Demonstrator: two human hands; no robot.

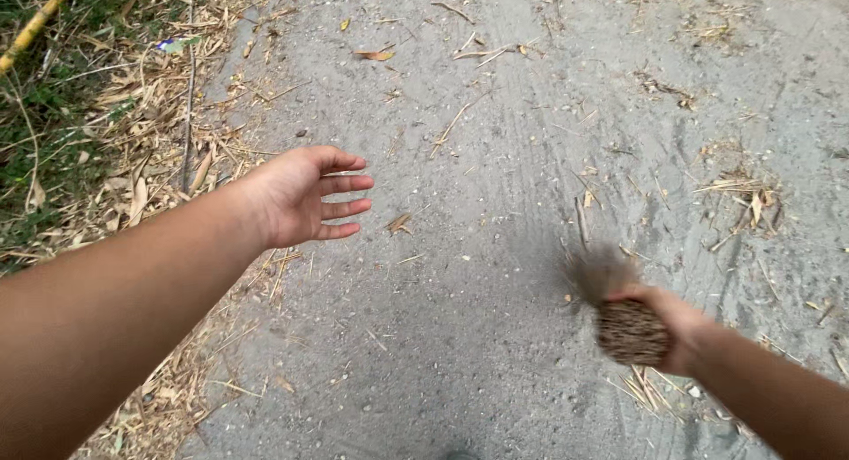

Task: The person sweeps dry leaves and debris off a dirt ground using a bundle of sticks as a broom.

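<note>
R hand (674, 325) is closed round the bound butt of a short stick broom (624, 323), low right in the head view; bristle end is blurred, fanned up and left over the grey dirt path (495, 186). L hand (305, 195) is held out above the path's left edge, palm open, fingers spread loosely, gripping nothing. Dry leaves and straw (146, 190) lie thick along the left verge beside grass (35, 106); a few dry bits sit near the broom.

Rough bristly fibre broom (630, 329); gritty matt concrete path (495, 203); dry straw-like leaves (141, 177).
</note>
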